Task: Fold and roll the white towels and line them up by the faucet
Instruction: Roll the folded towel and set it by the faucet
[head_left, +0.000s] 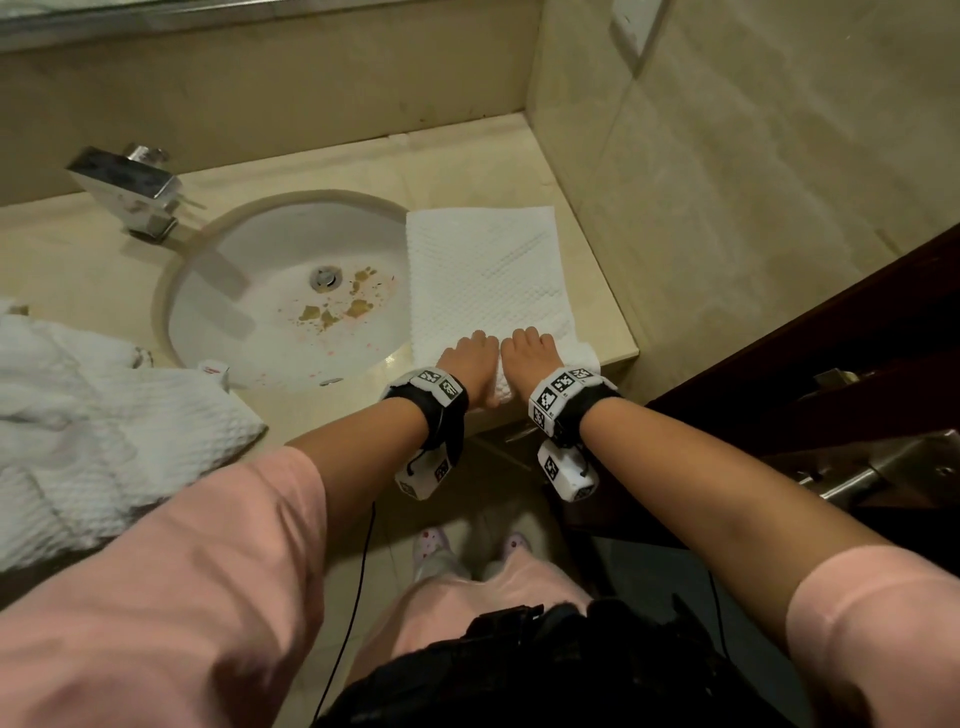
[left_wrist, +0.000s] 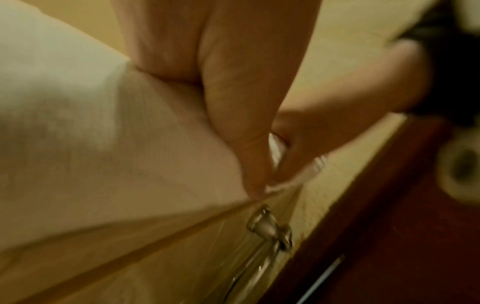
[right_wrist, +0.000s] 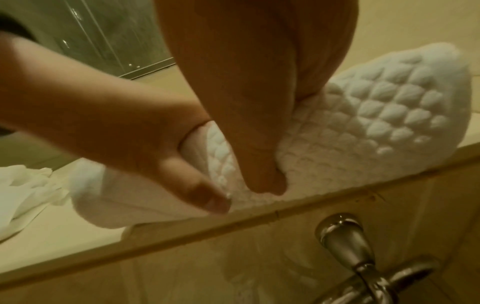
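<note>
Towel (head_left: 485, 275) lies folded at the desk's (head_left: 618, 332) front right corner, my left hand (head_left: 467, 358) and right hand (head_left: 530, 353) clamped on its started roll, more towels (head_left: 104, 405) heaped left, none by the faucet (head_left: 130, 192) yet.

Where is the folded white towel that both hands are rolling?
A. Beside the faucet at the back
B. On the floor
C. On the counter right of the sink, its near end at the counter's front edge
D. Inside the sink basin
C: the left hand and right hand grip the rolled near end of the folded towel at the counter front edge, right of the sink.
</note>
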